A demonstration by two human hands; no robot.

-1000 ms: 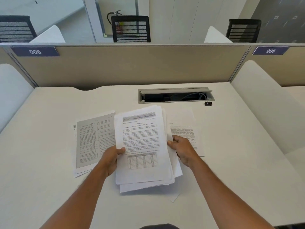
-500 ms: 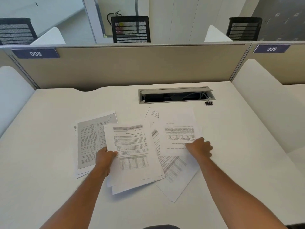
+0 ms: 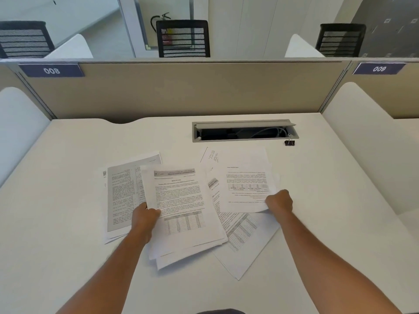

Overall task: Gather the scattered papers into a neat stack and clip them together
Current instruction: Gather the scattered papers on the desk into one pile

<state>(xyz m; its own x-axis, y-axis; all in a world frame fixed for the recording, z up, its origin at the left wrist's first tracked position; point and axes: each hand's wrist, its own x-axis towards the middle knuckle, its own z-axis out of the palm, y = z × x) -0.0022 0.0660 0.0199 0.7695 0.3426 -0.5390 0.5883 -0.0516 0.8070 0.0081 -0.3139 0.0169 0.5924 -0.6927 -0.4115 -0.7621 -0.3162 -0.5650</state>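
Your left hand (image 3: 145, 217) pinches the left edge of a loose bundle of papers (image 3: 181, 207), while your right hand (image 3: 278, 200), just right of that bundle, is curled closed on the near corner of an upside-down sheet (image 3: 246, 177) whose long side runs away from you. That sheet must travel left onto the bundle, so your right hand is nearer it. More pages lie beneath, a grey-printed pile (image 3: 122, 191) sits left of the bundle, and the binder clip (image 3: 289, 142) waits far beyond, by the cable slot (image 3: 244, 132); nothing blocks the way.
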